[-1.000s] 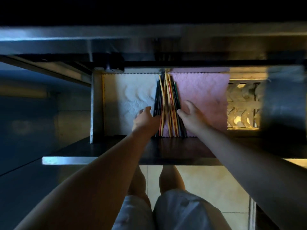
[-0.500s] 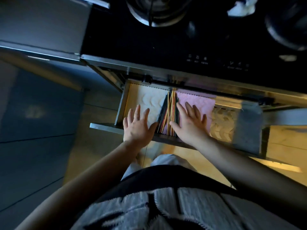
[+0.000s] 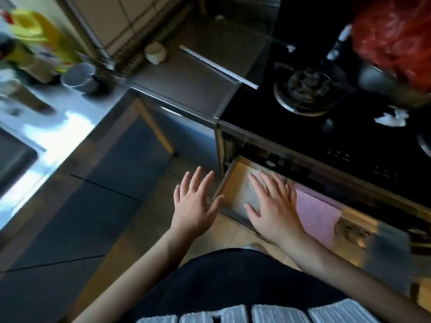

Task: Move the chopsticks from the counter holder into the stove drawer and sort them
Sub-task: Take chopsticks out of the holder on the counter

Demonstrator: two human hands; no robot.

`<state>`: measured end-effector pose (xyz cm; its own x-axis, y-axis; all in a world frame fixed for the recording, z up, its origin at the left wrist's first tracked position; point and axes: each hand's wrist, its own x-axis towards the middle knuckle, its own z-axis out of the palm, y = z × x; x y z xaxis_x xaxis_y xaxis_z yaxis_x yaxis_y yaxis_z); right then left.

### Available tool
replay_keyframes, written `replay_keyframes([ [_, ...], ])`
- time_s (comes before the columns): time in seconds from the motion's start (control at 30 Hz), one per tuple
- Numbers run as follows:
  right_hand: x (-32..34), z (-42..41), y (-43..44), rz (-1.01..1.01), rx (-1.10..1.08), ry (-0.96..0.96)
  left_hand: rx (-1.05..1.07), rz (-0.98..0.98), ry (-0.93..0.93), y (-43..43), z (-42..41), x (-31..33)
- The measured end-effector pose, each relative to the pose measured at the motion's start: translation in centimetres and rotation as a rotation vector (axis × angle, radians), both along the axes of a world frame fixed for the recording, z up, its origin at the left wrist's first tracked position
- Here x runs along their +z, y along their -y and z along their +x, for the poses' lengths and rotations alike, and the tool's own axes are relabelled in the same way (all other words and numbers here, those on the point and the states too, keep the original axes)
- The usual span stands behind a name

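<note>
The stove drawer (image 3: 223, 183) stands open under the black cooktop, lined with a white mat (image 3: 241, 194) and a pink mat (image 3: 319, 217). My right hand (image 3: 272, 206) hovers flat with spread fingers over the seam of the two mats and holds nothing. No chopsticks show; that hand covers the spot where they lay. My left hand (image 3: 196, 206), a ring on one finger, is spread open over the floor just left of the drawer's side wall, and it too holds nothing.
A gas burner (image 3: 307, 89) and a red bag (image 3: 396, 36) sit on the cooktop. To the left, the steel counter holds a grey cup (image 3: 79, 76), a small white bowl (image 3: 155, 52) and blurred yellow packaging (image 3: 39, 36). A sink (image 3: 14, 159) is at far left.
Both hands have come off the chopstick bundle and spread open. My left hand has moved out past the drawer's left wall. The view has swung up and left towards the counter.
</note>
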<state>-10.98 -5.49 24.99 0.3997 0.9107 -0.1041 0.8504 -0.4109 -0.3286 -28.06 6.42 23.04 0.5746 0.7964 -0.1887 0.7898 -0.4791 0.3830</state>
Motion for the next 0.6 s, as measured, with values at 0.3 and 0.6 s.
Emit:
replay_keyframes([
  [0.3, 3.5, -16.4, -7.9, 0.126, 0.290, 0.006, 0.235, 0.135, 0.010, -2.9, -18.4, 3.1],
  [0.6, 5.1, -35.0, -14.5, 0.183, 0.656, -0.007, 0.619, 0.186, -0.037, -2.2, -38.5, 4.0],
])
